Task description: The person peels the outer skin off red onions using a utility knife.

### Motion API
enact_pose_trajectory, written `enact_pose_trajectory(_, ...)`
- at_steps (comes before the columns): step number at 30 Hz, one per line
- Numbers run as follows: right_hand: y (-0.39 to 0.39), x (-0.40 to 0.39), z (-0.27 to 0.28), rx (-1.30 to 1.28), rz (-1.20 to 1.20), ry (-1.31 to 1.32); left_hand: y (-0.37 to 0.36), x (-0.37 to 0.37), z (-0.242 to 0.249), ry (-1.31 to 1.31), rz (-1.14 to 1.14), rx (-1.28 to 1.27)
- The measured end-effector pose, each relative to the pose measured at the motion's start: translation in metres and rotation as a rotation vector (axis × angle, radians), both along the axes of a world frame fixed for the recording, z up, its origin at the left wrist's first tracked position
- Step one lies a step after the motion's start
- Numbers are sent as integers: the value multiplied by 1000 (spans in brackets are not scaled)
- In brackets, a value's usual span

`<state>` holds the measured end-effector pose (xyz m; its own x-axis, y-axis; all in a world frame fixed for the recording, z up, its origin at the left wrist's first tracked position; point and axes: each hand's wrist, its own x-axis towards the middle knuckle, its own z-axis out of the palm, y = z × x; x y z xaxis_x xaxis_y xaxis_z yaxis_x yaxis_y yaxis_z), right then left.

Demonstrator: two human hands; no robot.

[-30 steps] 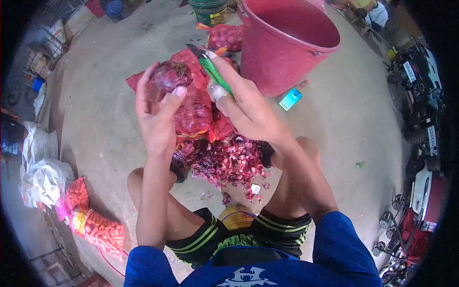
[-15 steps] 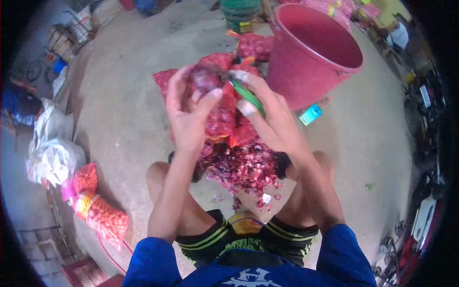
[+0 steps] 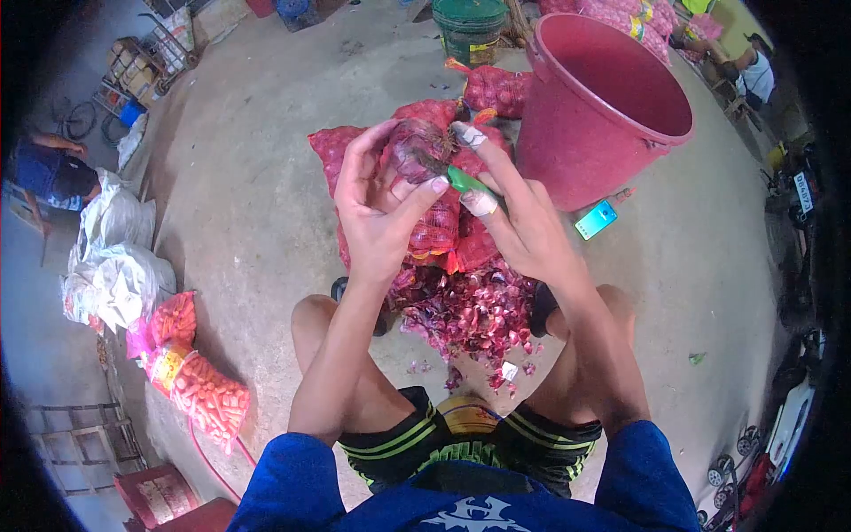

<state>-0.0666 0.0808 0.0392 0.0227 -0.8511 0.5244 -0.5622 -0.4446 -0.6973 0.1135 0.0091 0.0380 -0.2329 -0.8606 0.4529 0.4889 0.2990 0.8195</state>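
Observation:
My left hand (image 3: pixel 377 208) is closed around a red onion (image 3: pixel 415 149), its thumb at the lower right side. Thumb and fingers of my right hand (image 3: pixel 510 204), with pale wraps on two fingertips, grip a small knife with a green handle (image 3: pixel 467 182). The knife's dark blade lies against the onion near its roots. Behind and below my hands are red mesh bags of onions (image 3: pixel 434 226). A heap of onion skins (image 3: pixel 470 310) covers the floor between my feet.
A large red tub (image 3: pixel 567 124) stands at the upper right, with a phone (image 3: pixel 596 220) beside it. Further back is a green bucket (image 3: pixel 470 31). White sacks (image 3: pixel 120 275) and a bag of carrots (image 3: pixel 208 399) lie left. Two people (image 3: pixel 53 173), (image 3: pixel 755 75) are at the sides.
The whole view has shifted, so the scene sits further right and slightly lower. The onion's root end and the knife have turned, and the green handle shows less between my right fingers.

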Motion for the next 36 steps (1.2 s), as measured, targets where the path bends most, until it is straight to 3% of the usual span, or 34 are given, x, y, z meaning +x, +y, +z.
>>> enact_pose_trajectory(11,-1,-10,3,-77,-12,255,-11,17,1,-91,-155,28)
enact_pose_trajectory(16,0,-6,9,-81,-26,235,-4,16,7,-113,-51,-54)
enact_pose_trajectory(18,0,-7,8,-77,-7,215,-11,24,7,-107,-215,108)
enact_pose_trajectory(22,0,-9,7,-83,34,234,-11,26,9,-142,-225,94)
enact_pose_trajectory(24,0,-5,9,-47,10,233,-3,20,8,-246,57,-190)
enact_pose_trajectory(27,-1,0,12,-26,11,190,-11,24,5,-126,-105,-25)
enact_pose_trajectory(31,-4,-4,5,-91,-4,217,-11,24,10,-123,-151,-2)
enact_pose_trajectory(33,-4,-4,2,-88,-22,230,0,21,15,-295,86,-196)
enact_pose_trajectory(34,-5,-2,1,-140,-50,230,-2,21,12,-293,87,-195)
enact_pose_trajectory(36,-8,0,-1,-196,-63,228,-9,23,8,-111,-114,-4)
